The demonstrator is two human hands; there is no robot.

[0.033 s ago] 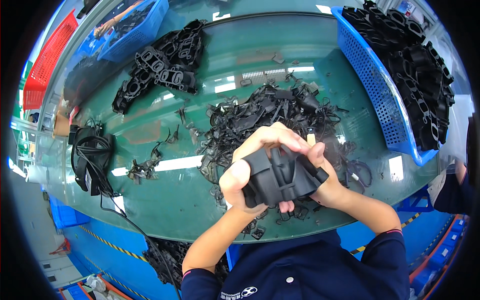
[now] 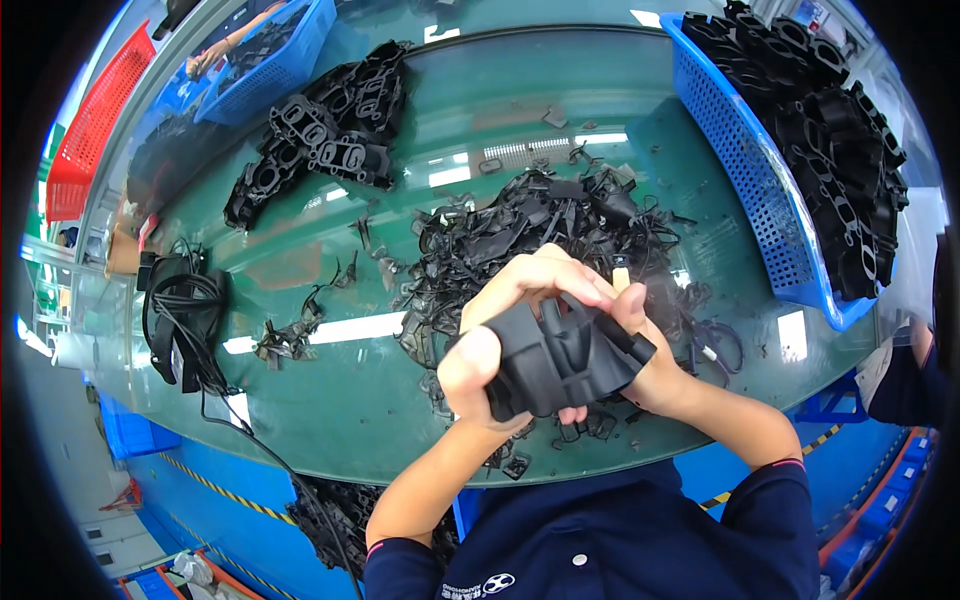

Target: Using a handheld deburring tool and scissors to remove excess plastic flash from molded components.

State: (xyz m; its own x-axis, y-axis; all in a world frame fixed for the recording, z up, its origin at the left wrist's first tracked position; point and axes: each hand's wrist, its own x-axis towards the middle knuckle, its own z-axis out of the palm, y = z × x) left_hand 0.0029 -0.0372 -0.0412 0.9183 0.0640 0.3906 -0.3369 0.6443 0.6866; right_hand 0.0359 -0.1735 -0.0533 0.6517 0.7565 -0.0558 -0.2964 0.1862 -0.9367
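Note:
A black moulded plastic part (image 2: pixel 560 355) with ribs and a short tube stub is held up in front of me, above the near side of the table. My left hand (image 2: pixel 490 345) is closed around its left side, thumb in front and fingers over the top. On the other side, my right hand (image 2: pixel 645 350) closes on the part's right end, its thumb pointing up. Just beyond that thumb a small tan piece with a black tip (image 2: pixel 621 270) sticks up; its lower end is hidden. Behind the hands lies a heap of thin black plastic scraps (image 2: pixel 520 215).
A blue basket (image 2: pixel 745 170) full of black moulded parts stands at the right. More black housings (image 2: pixel 320 135) are piled at the back left of the green table (image 2: pixel 530 75). A black device with coiled cable (image 2: pixel 185 310) sits at the left edge, its cord hanging down.
The black plastic part has turned very slightly in my hands, and my left thumb has shifted a little. Everything else stays where it was.

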